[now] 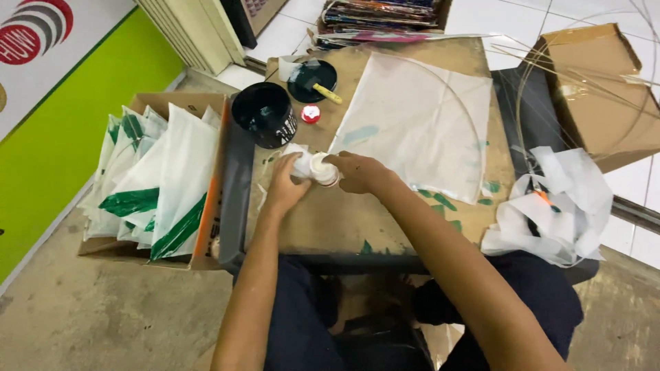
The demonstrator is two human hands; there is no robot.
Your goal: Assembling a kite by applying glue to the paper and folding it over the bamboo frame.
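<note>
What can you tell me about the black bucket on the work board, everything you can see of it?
The black bucket is round, plastic-looking, upright and open-topped, with dark green paint inside and green smears on its rim. It stands at the left edge of the brown work board, beside the cardboard box of white and green sheets. Its black lid, with a yellow-handled brush on it, lies just behind. Neither hand touches it.

I look down on a low brown work board [357, 220] smeared with green paint. A white kite sheet [419, 117] with a thin curved stick lies flat on its right half. At the far left corner stand a black paint pot [265, 113], its black lid [309, 77] holding a yellow-handled brush [328, 93], and a small red cap [311, 113].
</note>
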